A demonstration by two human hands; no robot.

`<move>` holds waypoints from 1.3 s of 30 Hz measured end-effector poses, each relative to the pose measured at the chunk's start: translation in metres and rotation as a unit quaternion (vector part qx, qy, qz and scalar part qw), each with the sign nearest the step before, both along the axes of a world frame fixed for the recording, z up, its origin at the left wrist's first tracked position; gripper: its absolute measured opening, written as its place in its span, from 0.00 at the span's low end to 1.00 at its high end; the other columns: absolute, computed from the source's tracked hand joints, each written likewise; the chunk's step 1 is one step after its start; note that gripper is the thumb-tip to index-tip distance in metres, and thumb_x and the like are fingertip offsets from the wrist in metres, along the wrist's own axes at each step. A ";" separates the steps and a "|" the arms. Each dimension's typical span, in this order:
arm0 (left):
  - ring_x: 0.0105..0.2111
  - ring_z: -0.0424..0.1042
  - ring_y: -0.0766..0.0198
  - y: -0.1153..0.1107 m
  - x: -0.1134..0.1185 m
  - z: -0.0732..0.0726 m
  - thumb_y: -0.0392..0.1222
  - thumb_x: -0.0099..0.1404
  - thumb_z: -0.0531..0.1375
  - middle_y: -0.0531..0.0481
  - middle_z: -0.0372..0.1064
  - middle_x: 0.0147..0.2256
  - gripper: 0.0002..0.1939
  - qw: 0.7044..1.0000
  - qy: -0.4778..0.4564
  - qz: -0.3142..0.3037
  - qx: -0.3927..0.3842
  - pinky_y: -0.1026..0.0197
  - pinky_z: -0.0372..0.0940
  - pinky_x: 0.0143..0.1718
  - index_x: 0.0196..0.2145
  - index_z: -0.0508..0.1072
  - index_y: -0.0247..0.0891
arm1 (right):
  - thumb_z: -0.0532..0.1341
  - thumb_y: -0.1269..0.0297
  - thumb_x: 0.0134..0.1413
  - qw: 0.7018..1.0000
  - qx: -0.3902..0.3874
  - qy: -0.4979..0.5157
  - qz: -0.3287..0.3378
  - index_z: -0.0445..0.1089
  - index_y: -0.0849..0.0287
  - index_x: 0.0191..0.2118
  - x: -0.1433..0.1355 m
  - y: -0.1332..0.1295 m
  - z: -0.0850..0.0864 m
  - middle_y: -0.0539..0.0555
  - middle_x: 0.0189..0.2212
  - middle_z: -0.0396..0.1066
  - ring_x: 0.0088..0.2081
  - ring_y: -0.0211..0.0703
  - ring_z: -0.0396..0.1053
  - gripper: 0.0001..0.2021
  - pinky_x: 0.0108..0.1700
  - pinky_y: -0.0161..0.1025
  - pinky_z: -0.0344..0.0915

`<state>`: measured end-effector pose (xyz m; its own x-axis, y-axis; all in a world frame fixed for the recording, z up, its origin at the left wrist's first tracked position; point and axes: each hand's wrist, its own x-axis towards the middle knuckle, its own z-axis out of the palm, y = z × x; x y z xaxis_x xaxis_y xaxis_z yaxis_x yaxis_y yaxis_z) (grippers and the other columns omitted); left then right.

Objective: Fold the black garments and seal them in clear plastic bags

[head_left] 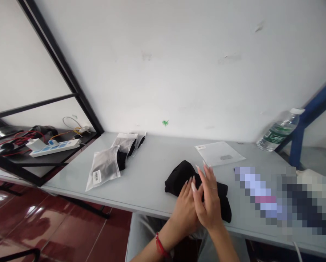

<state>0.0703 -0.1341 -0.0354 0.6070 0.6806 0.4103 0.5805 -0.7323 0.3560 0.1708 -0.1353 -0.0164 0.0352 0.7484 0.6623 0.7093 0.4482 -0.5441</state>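
A folded black garment [179,176] lies near the front edge of the grey table. My left hand [186,207], with a red string bracelet at its wrist, rests its outstretched fingers on the black fabric. Just to the right, my right hand [209,198] is tilted over the cloth, fingers extended and thumb apart, and overlaps the left hand. Neither hand grips anything. A translucent plastic bag [218,154] with a small label lies flat behind the garment.
At the table's left are several frosted bags [104,171] with black items inside. A water bottle [278,131] leans by a blue metal frame [299,134] at the right. Pixelated items cover the right side. A power strip [55,147] sits on the dark shelf at left.
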 end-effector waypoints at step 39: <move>0.66 0.48 0.45 0.132 -0.097 0.005 0.53 0.72 0.47 0.44 0.41 0.69 0.31 0.981 0.151 0.123 0.016 0.43 0.52 0.62 0.67 0.51 0.40 | 0.40 0.36 0.60 0.871 -0.244 -0.397 0.153 0.37 0.63 0.70 0.010 0.103 -0.013 0.65 0.69 0.36 0.70 0.59 0.33 0.43 0.67 0.62 0.34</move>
<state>-0.0271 -0.0026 -0.0308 0.5234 0.8111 0.2612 0.8163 -0.5652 0.1193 0.1803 -0.0320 -0.0294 -0.5403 0.8414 -0.0127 0.8366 0.5355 -0.1153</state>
